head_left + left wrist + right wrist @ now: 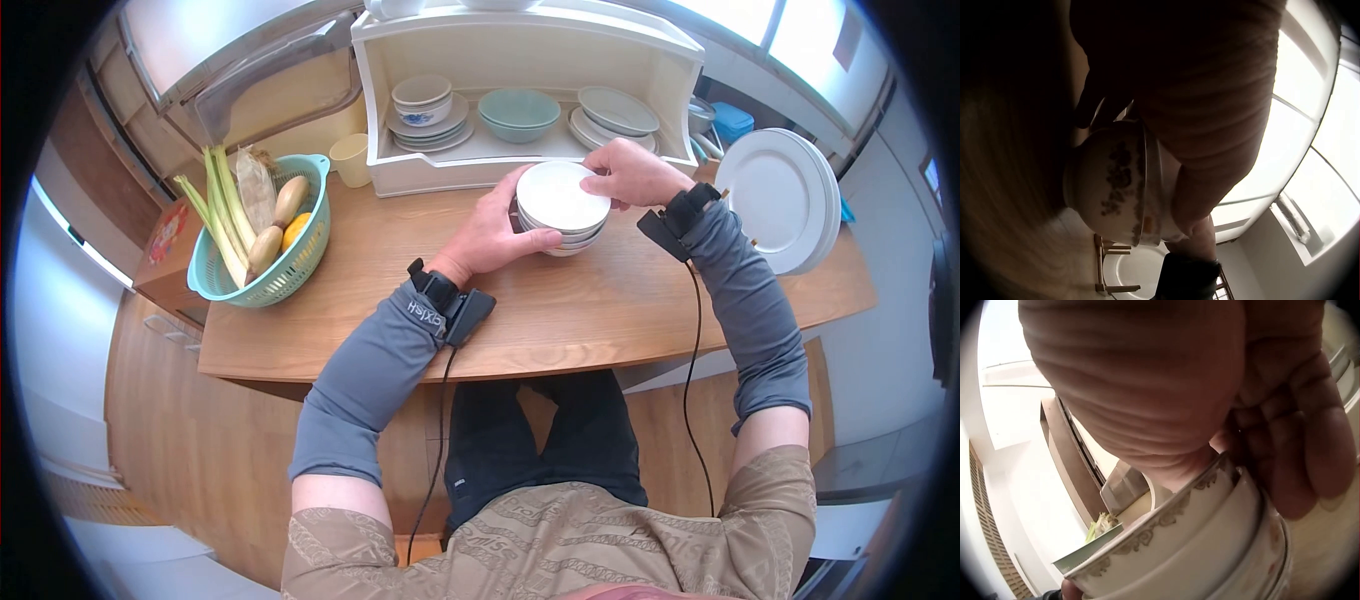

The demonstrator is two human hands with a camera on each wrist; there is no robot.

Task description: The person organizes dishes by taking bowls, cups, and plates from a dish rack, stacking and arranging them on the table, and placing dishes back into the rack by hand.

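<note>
A stack of small white bowls (566,240) stands on the wooden table between both hands. My left hand (492,232) grips its left side, thumb across the front below the top rim. At the right rim, my right hand (640,174) pinches the top bowl (562,192), with the thumb over the edge and fingers outside. Dark floral print marks a lower bowl (1110,181) in the left wrist view. Seen from the right wrist, a patterned band runs along the rim of the upper bowl (1166,540), and more bowls nest beneath it.
Behind the stack, a cream shelf (470,178) holds plates and bowls, including green bowls (519,108). A turquoise basket (290,283) of vegetables and a yellow cup (350,160) stand to the left. Large white plates (775,205) stand upright at the right.
</note>
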